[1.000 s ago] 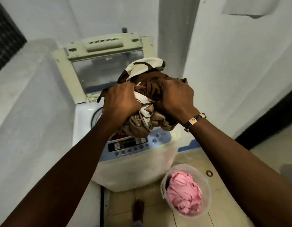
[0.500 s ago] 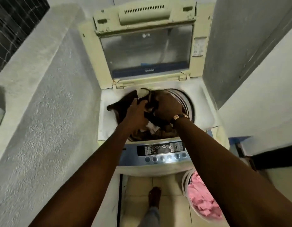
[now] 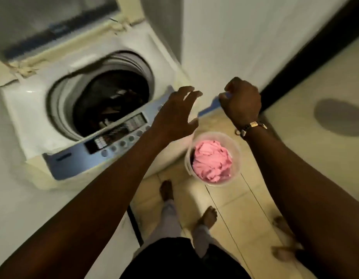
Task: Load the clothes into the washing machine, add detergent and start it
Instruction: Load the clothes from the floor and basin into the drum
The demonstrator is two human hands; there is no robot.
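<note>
The top-loading washing machine (image 3: 29, 109) stands at the left with its lid (image 3: 53, 21) raised. Brown clothes (image 3: 122, 101) lie deep in its dark drum. A clear bucket (image 3: 238, 156) on the floor to the machine's right holds a pink garment (image 3: 212, 161). My left hand (image 3: 174, 113) hovers over the right end of the control panel (image 3: 118, 137), fingers spread and holding nothing. My right hand (image 3: 242, 99) hangs above the bucket with fingers loosely curled, also holding nothing; a bracelet sits on its wrist.
A white wall (image 3: 255, 37) rises behind the bucket, with a dark strip (image 3: 307, 57) along its base. The floor is pale tile (image 3: 245, 208). My bare feet (image 3: 166, 190) stand in front of the machine. A round grey patch (image 3: 339, 116) marks the floor at the right.
Both hands let go of the brown clothes, which now lie in the drum. The hands have drawn back out and to the right, over the panel and bucket. My view has swung down and right.
</note>
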